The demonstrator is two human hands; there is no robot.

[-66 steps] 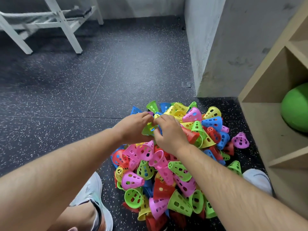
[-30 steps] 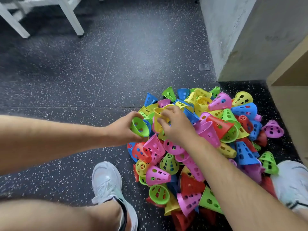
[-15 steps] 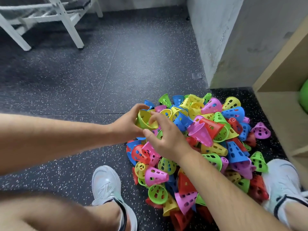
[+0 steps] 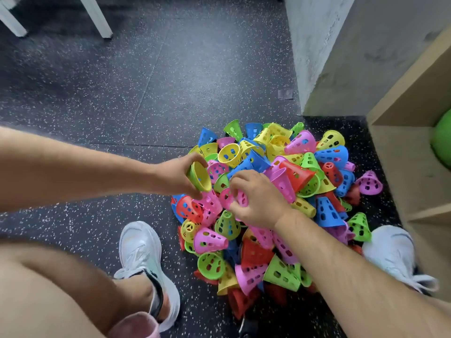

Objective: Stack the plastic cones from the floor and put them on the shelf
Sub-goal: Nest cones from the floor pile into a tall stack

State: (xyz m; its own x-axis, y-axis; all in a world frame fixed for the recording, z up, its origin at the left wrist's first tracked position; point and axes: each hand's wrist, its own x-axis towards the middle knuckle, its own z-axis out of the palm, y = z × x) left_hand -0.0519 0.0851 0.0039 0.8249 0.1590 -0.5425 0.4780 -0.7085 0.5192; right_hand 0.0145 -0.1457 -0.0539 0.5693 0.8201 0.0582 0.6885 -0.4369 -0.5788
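Note:
A heap of perforated plastic cones in pink, green, yellow, blue and red lies on the dark speckled floor between my feet. My left hand grips a small nested stack of cones, yellow inside green, its open mouth facing right, at the heap's left edge. My right hand reaches into the heap just right of it, with fingers curled round a pink cone. The wooden shelf stands at the right edge.
A green ball sits in the shelf's compartment. A grey concrete pillar rises behind the heap. White furniture legs stand at the top left. My white shoes flank the heap on the speckled floor.
My left hand has kept its stack, now with a yellow cone nested inside. My right hand has let go of that yellow cone, dropped lower into the heap and closed on a pink cone.

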